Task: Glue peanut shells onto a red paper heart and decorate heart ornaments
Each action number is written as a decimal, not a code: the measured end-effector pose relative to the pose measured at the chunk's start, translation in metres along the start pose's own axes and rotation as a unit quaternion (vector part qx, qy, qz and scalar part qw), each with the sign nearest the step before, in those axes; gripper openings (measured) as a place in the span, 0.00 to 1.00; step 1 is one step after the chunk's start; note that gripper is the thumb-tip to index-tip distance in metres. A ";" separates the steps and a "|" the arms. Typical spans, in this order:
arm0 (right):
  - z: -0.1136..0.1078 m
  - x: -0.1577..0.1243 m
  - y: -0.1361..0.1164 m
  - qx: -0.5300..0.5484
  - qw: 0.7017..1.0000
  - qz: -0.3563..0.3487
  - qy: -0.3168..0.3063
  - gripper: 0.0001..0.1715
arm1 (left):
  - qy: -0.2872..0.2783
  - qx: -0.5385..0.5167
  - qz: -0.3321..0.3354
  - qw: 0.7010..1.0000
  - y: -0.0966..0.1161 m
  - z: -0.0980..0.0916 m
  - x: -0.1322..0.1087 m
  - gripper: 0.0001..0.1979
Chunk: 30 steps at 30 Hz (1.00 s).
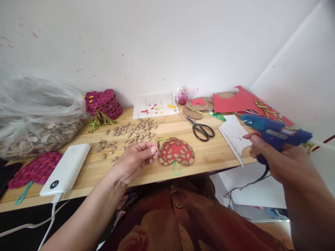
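Between thumb and fingers my left hand [140, 157] pinches a small tan peanut shell [158, 145], just left of a red craft piece [178, 151]. That piece is rounded, with peanut shells stuck over its red face, a green cord loop at its near edge and yellow-green strings at its far side. On the right, above the table's edge, my right hand [280, 157] is wrapped round a blue hot glue gun [274, 134] whose nozzle points left. Loose peanut shells [142, 127] lie scattered beyond my left hand.
Black-handled scissors [201, 130] lie behind the craft piece. A white power bank [66, 169], a purple shell piece [39, 169] and a plastic bag [39, 118] of shells occupy the left. Stacked purple pieces [104, 103], a pink cup [182, 96], red sheets [227, 101] and white card [234, 134] stand farther back.
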State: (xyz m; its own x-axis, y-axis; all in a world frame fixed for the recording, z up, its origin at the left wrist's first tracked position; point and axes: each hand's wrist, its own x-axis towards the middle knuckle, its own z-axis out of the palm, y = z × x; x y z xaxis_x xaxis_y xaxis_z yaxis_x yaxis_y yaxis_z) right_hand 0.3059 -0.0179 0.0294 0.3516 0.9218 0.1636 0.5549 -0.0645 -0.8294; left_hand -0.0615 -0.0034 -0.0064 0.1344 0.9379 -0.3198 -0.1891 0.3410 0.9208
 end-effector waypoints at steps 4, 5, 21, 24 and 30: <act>0.021 -0.032 -0.009 0.150 0.958 -0.032 -0.241 0.20 | -0.061 -0.114 -0.056 0.990 -0.009 0.015 0.000 0.18; 0.026 -0.040 -0.011 0.161 0.940 -0.041 -0.298 0.22 | -0.076 -0.125 -0.063 0.987 -0.011 0.018 0.000 0.17; 0.047 -0.073 -0.015 0.161 0.905 -0.049 -0.391 0.23 | -0.132 -0.124 -0.050 0.982 -0.017 0.036 -0.007 0.14; 0.049 -0.073 -0.015 0.163 0.904 -0.069 -0.389 0.22 | -0.125 -0.116 -0.054 0.984 -0.016 0.038 -0.010 0.15; 0.047 -0.072 -0.014 0.125 0.912 -0.134 -0.366 0.21 | -0.118 -0.114 -0.060 0.985 -0.014 0.041 -0.013 0.16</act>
State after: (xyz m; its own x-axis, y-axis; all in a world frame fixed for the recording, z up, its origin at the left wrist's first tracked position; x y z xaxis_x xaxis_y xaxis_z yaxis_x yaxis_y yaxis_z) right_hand 0.2367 -0.0656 0.0040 -0.4206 0.9057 0.0532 0.3254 0.2053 -0.9230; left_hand -0.0204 -0.0225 -0.0059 0.3871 0.8581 -0.3374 -0.3686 0.4795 0.7964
